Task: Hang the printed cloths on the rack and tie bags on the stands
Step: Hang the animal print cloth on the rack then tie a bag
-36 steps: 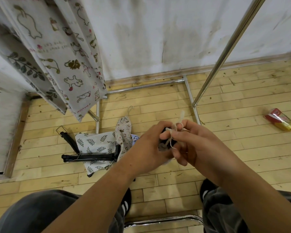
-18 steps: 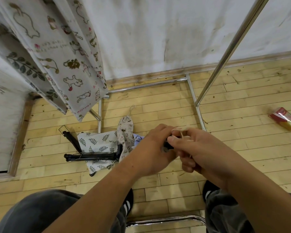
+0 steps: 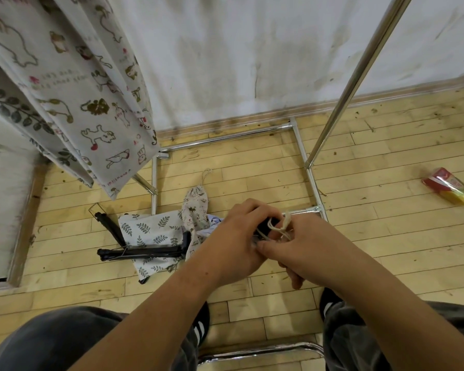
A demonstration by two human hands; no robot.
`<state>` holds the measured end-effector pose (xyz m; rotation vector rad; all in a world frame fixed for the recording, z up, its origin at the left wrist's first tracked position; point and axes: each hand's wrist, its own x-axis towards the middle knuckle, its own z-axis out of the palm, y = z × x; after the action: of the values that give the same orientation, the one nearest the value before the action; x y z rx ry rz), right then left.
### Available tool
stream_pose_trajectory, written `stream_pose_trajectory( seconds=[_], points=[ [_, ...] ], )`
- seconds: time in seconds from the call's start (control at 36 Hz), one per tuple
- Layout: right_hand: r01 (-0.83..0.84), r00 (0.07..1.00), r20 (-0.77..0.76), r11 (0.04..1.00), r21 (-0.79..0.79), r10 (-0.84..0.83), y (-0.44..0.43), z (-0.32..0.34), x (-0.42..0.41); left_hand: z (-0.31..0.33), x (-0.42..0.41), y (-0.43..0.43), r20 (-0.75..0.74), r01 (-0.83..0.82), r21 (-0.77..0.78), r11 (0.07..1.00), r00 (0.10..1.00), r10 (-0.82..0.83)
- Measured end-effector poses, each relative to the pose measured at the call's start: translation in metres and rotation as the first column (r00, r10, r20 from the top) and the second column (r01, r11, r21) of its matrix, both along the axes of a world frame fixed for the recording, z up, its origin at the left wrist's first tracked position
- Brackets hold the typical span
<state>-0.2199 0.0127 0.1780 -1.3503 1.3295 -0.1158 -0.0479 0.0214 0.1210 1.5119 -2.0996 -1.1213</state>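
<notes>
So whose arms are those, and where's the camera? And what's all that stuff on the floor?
There is no machine here. The camera sits on a person's head and looks down, so you see their own two arms, knees and shoes. It is the only view.

The left hand grips a small dark object, which is mostly hidden. The right hand pinches a pale string that loops over it.

On the wooden floor lie a leaf-print bag, an animal-print bag with a drawstring and a black folded stand. Far to the right is a red and gold packet.

Up on the left, printed cloths hang down. The shiny metal rack stands by the wall.
</notes>
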Motion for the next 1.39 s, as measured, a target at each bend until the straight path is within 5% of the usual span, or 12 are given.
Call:
stream_pose_trajectory(
  seconds=[0.19,0.58,0.69,1.0,1.17,1.39],
  points=[
    [-0.011,0.999,0.042,0.998,0.054,0.009,0.000,0.000,0.000,0.001,-0.002,0.001,0.029,0.051,-0.067,0.996,0.998,-0.049],
    [0.248,0.861,0.361,0.916,0.315,-0.357,-0.003,0.014,0.007,0.007,-0.001,0.001,-0.084,-0.104,-0.067,0.992,0.992,0.098],
    [0.279,0.845,0.372,0.911,0.304,-0.383,-0.003,0.011,0.009,0.015,-0.004,0.001,-0.120,-0.105,0.129,0.986,0.985,0.120],
    [0.350,0.864,0.300,0.911,0.219,-0.404,0.002,0.006,0.017,0.022,-0.008,0.004,-0.173,-0.064,0.220,0.973,0.979,0.104],
    [0.341,0.802,0.402,0.891,0.298,-0.442,0.000,0.011,0.021,0.022,-0.006,0.002,-0.164,-0.105,0.178,0.978,0.977,0.135],
    [0.157,0.896,0.403,0.982,0.105,-0.186,0.004,0.017,0.014,0.021,-0.003,0.003,-0.156,-0.127,0.241,0.962,0.973,0.168]
  ],
)
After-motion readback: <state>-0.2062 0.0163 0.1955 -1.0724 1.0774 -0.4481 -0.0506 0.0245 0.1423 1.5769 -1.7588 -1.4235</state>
